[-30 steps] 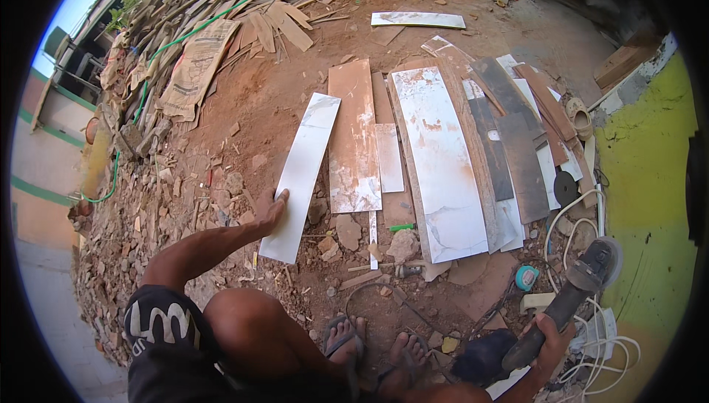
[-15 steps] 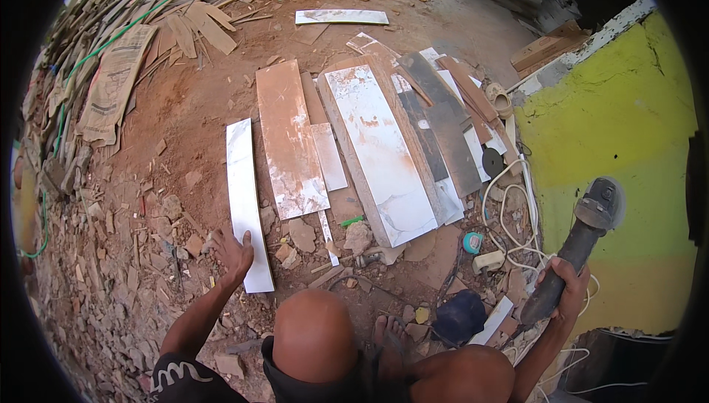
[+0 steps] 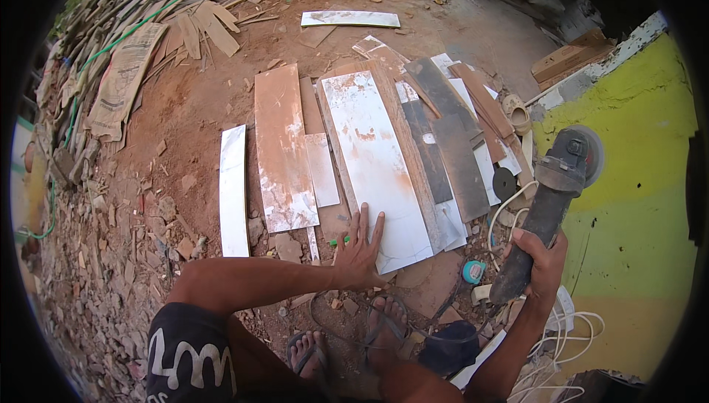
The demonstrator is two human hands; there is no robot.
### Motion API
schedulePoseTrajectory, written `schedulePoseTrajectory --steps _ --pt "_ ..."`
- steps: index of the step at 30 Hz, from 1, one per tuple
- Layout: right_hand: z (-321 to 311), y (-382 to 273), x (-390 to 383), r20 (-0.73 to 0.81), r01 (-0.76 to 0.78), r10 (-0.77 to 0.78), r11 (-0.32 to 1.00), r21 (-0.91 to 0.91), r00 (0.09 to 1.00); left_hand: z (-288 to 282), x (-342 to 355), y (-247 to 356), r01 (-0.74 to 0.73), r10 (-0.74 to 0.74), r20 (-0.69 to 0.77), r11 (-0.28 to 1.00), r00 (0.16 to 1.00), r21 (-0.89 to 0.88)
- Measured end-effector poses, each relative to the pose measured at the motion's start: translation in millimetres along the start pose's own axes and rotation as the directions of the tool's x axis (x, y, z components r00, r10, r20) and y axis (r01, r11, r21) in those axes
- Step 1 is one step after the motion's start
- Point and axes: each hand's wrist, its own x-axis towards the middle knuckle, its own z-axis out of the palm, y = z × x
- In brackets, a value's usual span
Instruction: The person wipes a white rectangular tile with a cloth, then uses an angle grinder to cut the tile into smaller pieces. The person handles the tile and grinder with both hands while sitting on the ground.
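My right hand is wrapped round the dark body of an angle grinder, raised beside the green wall with its disc at the upper end. With fingers spread, my left hand lies at the near left edge of a long white marbled tile, its fingertips on the surface. That tile rests on a brown board. Left of it lie a brown, dirt-stained tile and a narrow white tile strip. Whether the grinder's disc is spinning I cannot tell.
Dark tile pieces lie right of the white tile. A turquoise tape measure, a black disc and white cable are near the yellow-green wall. Rubble covers the left ground, with wood strips beyond.
My left hand has left the narrow white strip and moved right onto the large white tile. The grinder has come up and slightly left in my right hand.
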Motion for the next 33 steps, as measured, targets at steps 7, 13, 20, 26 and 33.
schedulePoseTrajectory --steps 7,13,20,26,33 --pt "20 57 42 0.14 -0.195 0.181 0.977 0.092 0.973 25 9 -4 0.166 -0.193 -0.119 0.965 0.974 -0.203" --pt "40 68 71 0.174 -0.259 0.239 0.961 0.101 0.955 25 9 -13 0.134 -0.153 -0.126 0.98 0.98 -0.147" --pt "41 72 93 0.182 -0.251 0.233 0.964 0.082 0.955 17 15 -14 0.025 -0.046 -0.19 0.994 0.981 -0.111" --pt "29 87 109 0.163 -0.242 0.218 0.959 0.149 0.962 8 18 -14 0.05 -0.059 -0.078 0.992 0.995 -0.113" --pt "18 86 119 0.114 -0.169 0.148 0.966 0.197 0.982 -11 33 -7 0.035 -0.037 -0.091 0.999 0.995 -0.032"
